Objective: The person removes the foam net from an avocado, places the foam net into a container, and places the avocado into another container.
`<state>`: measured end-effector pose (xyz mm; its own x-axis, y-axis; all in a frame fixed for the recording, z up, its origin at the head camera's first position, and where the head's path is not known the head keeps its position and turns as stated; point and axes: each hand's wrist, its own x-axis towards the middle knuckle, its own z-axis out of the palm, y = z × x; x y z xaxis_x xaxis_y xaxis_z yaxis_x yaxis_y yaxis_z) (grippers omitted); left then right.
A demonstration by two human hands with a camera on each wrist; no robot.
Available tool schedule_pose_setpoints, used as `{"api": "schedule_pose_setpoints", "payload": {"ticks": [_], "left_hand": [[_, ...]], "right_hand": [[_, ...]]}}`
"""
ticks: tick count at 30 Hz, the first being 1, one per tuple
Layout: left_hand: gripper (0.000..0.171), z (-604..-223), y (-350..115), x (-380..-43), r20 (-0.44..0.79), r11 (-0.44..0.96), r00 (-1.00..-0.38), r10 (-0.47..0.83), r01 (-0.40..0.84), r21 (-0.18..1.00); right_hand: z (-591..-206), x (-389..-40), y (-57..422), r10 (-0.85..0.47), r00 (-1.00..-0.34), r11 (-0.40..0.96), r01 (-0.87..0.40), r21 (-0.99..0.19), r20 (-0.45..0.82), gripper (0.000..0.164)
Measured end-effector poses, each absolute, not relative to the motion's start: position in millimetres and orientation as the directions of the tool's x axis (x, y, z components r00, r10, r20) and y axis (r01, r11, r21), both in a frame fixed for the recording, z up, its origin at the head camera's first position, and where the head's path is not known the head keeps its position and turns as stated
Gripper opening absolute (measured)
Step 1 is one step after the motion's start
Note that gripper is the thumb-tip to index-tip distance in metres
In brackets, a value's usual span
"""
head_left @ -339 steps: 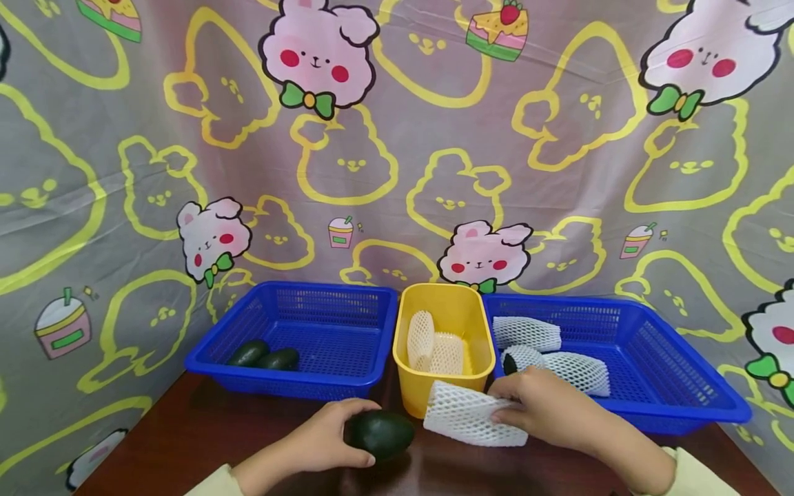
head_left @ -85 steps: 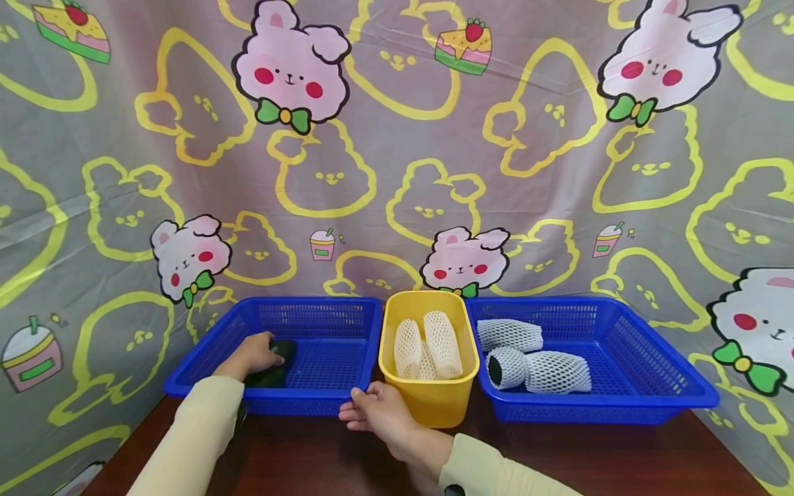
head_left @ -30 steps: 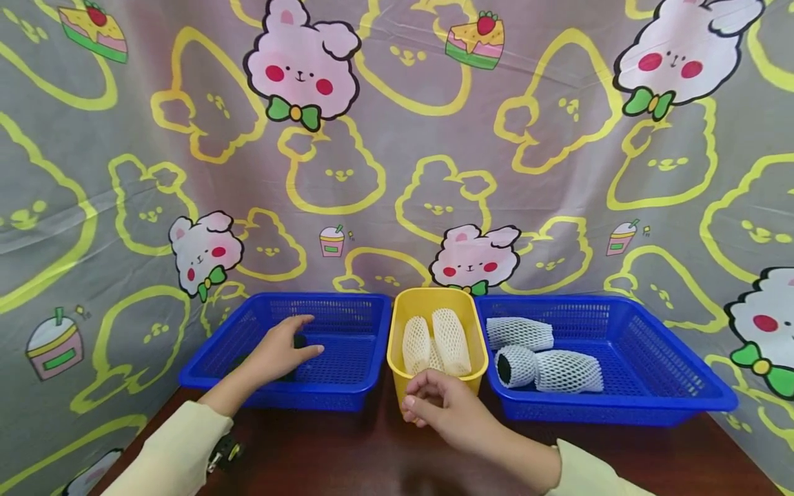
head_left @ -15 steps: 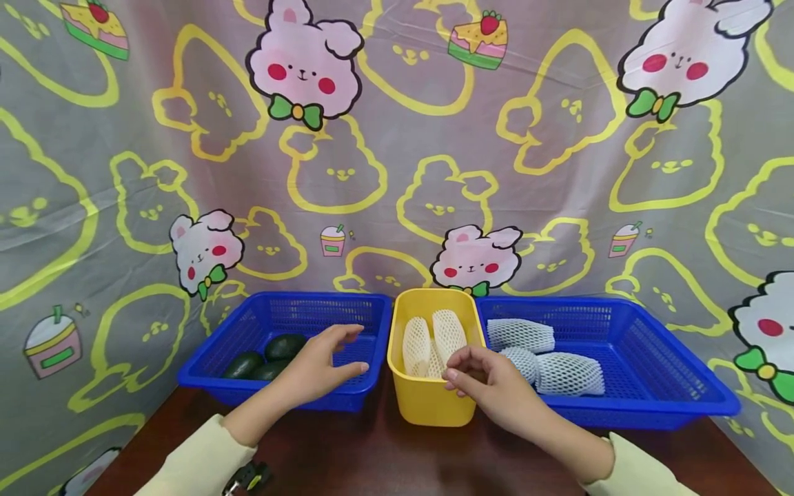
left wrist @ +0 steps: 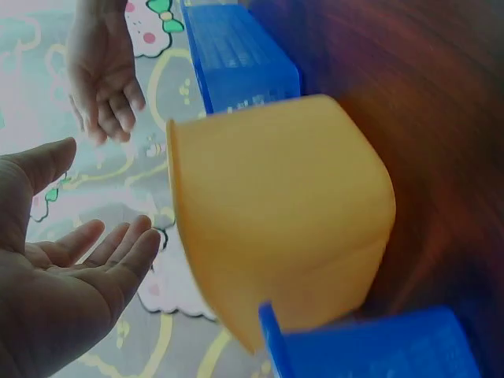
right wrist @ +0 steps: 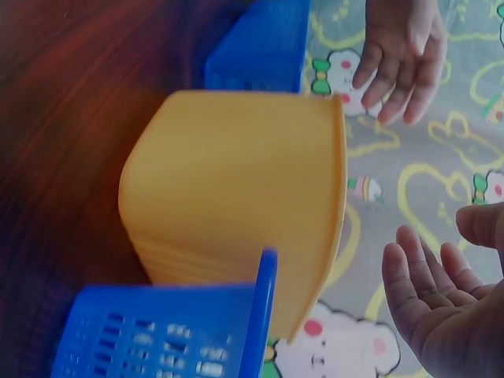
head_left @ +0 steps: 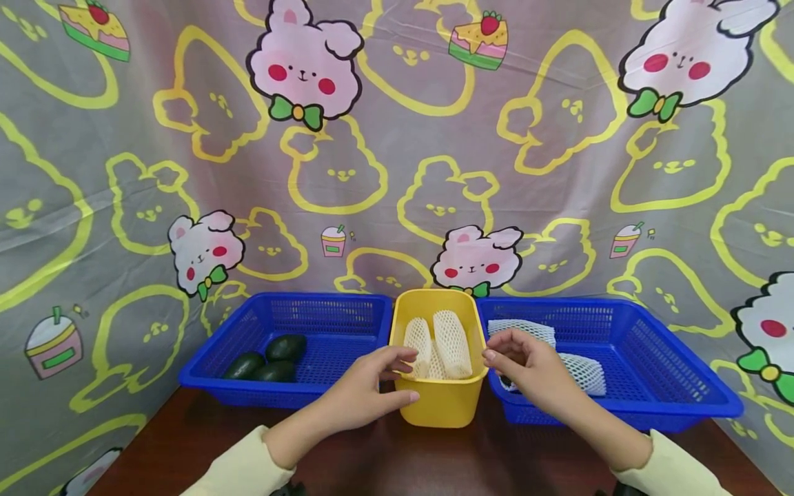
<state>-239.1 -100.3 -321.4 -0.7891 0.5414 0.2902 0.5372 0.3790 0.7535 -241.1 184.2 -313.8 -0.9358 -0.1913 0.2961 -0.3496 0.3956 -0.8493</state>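
Note:
My left hand [head_left: 369, 389] is at the front left of the yellow bin [head_left: 440, 406], fingers relaxed and thumb apart, holding nothing. Beyond the bin's right edge, my right hand [head_left: 536, 368] hovers over the near left corner of the right blue basket [head_left: 670, 386], its fingers loosely bent around nothing. White foam net sleeves [head_left: 451, 344] stand in the bin. Three dark green avocados [head_left: 286, 348] lie bare in the left blue basket [head_left: 329, 303]. In the right basket are net-covered pieces [head_left: 583, 372], partly hidden behind my right hand.
All three containers stand side by side on a dark brown table [head_left: 428, 461]. A patterned cloth [head_left: 384, 227] hangs right behind them. In the wrist views, the bin's smooth wall [left wrist: 276, 197] rises between the two baskets.
Earlier the left hand held an avocado and the right a foam sleeve; the sleeve is now in the bin, the avocado in the left basket. Lately both hands moved right, the left leaving that basket.

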Motion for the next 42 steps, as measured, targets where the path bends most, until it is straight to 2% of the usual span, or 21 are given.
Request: {"api": "schedule_pose_setpoints", "payload": {"ticks": [7, 16, 24, 34, 42], "left_hand": [[0.047, -335, -73, -237, 0.277, 0.314, -0.764, 0.583, 0.526, 0.790], [0.042, -360, -43, -233, 0.238, 0.219, -0.722, 0.650, 0.478, 0.850], [0.038, -384, -13, -234, 0.185, 0.148, -0.772, 0.608, 0.339, 0.929], [0.037, -403, 17, -240, 0.129, 0.133, -0.821, 0.556, 0.241, 0.961], [0.030, -414, 37, -240, 0.145, 0.005, -0.847, 0.511, 0.171, 0.985]], "right_hand": [[-316, -254, 207, -0.142, -0.921, 0.487, -0.383, -0.785, 0.361, 0.023], [-317, -266, 236, -0.089, -0.925, 0.633, -0.338, -0.697, 0.368, 0.028], [-325, -277, 255, -0.068, -0.921, 0.700, -0.319, -0.639, 0.384, 0.030], [-337, -288, 281, -0.069, -0.923, 0.778, -0.287, -0.559, 0.379, 0.034], [-349, -299, 303, -0.114, -0.935, 0.829, -0.276, -0.487, 0.337, 0.041]]}}
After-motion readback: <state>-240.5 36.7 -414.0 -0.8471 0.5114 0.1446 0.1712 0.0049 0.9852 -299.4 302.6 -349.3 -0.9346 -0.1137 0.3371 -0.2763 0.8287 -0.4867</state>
